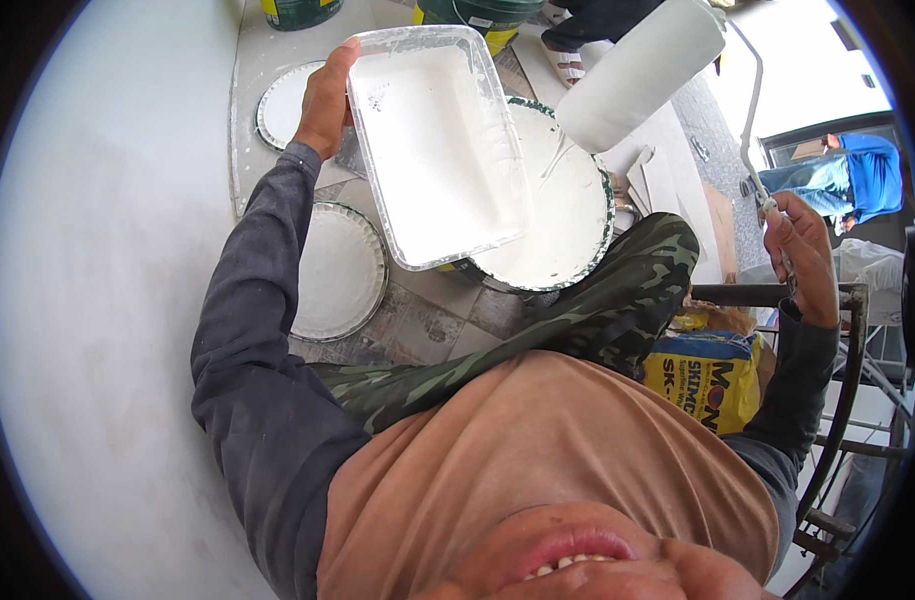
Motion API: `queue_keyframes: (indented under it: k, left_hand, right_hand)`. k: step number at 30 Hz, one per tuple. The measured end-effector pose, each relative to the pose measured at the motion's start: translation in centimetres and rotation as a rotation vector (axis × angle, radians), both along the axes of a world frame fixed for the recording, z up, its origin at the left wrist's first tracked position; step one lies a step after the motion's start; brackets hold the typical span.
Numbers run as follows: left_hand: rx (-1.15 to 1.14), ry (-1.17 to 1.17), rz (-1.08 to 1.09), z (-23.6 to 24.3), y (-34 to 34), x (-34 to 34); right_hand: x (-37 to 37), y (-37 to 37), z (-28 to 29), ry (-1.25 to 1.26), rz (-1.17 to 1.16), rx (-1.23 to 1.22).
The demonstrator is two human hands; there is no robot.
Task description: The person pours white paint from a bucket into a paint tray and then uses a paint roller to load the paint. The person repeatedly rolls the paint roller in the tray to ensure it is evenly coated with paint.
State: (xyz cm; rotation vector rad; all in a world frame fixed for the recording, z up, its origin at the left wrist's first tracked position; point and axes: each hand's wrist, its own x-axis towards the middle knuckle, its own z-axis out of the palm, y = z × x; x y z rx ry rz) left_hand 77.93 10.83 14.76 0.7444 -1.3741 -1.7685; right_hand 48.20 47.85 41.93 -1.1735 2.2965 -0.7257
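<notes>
My left hand [328, 103] grips the far left rim of a clear rectangular plastic tub [433, 150], coated inside with white paint. The tub is tilted and partly covers an open round bucket [563, 225] of white paint. On the right, my right hand [806, 258] is closed round the handle of a paint roller. Its bent metal frame [754, 100] runs up to a thick white roller sleeve [643, 72]. The sleeve hangs over the bucket's far right side, and thin strands of paint trail from it towards the paint below.
Two paint-smeared round lids [340, 270] lie on the covered floor at left, beside a pale wall [108, 250]. Green buckets [478, 12] stand at the back. A metal frame [858, 340] and a yellow-and-blue bag [706, 375] are at right. Other people stand farther off, one in blue [871, 172].
</notes>
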Motion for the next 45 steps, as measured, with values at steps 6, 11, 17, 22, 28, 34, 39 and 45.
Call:
queue_keyframes:
  k: [6, 11, 17, 22, 28, 34, 39, 45]
  left_hand:
    - [-0.036, -0.033, 0.051, 0.7, 0.4, 0.1]
    - [-0.071, -0.048, 0.088, 1.7, 1.2, 0.2]
    - [-0.083, -0.055, 0.063, 2.5, 1.6, -0.1]
    - [-0.096, -0.129, 0.043, 3.2, 2.0, -0.1]
    - [-0.105, -0.156, 0.016, 3.6, 1.9, 0.0]
    - [-0.036, -0.176, -0.017, 2.7, 1.3, -0.1]
    - [-0.014, -0.193, -0.015, 2.7, 1.3, 0.0]
    - [-0.014, -0.182, -0.010, 2.2, 1.0, 0.0]
  right_hand:
    - [4.6, -3.6, -6.2, -0.117, 0.088, -0.195]
    - [6.9, -5.1, -10.4, -0.021, 0.089, -0.290]
    - [6.9, -4.8, -12.5, 0.017, 0.074, -0.324]
    - [6.5, -4.4, -14.1, 0.054, 0.063, -0.367]
    - [6.5, -4.3, -14.6, 0.047, 0.047, -0.394]
    - [6.9, -5.5, -14.5, -0.034, 0.059, -0.474]
    - [7.4, -6.4, -14.5, -0.097, 0.024, -0.517]
    - [7.3, -6.3, -14.5, -0.097, -0.002, -0.529]
